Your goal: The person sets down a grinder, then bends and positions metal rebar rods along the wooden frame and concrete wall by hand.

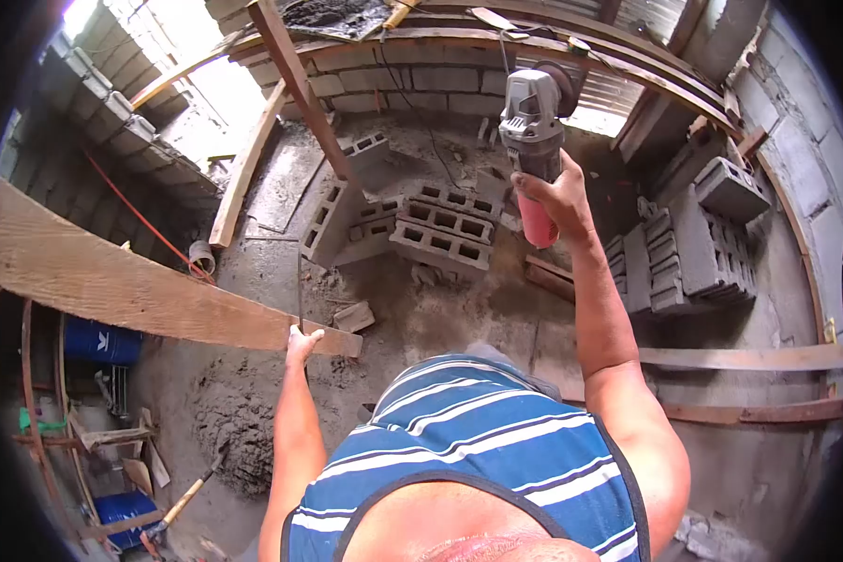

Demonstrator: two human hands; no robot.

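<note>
"Angle grinder (532, 131): held where?"

"Raised in the right hand (564, 192), ahead of the body and well apart from the left hand (302, 345). Grey head beyond the hand, red handle (536, 220) on the near side of it."

"And that grasp: loose or firm?"

"Wrapped closed about the body, thumb across the left side, fingers mostly hidden behind. Just past the hand, to the right of the head, a round disc (562, 84). Spinning or still? Can't tell."

"Left hand, then?"

"Closed too, around a thin dark rod (300, 286), with a length showing beyond the hand and a bit below. Right at the hand, the end of a long wooden plank (159, 272), stretching away to the left. Pressed against the wood or merely in front? Can't tell."

"Anything between the hands?"

"Farther out, hollow concrete blocks (440, 259), grouped on the floor, to the left of the right hand and beyond the left one."

"More blocks elsewhere?"

"Yes, a stack (698, 244) to the right of the right hand, with one block (735, 192) lying on top."

"Near side of the left hand?"

"To the left and closer to the body, a heap of wet mortar (244, 426), with a wooden-handled tool (189, 496) leading into it. Farther left of that hand, a blue container (98, 342). Beyond the plank, a red line (140, 215) slanting down, and farther ahead of the left hand, a wooden post (300, 94)."
</note>
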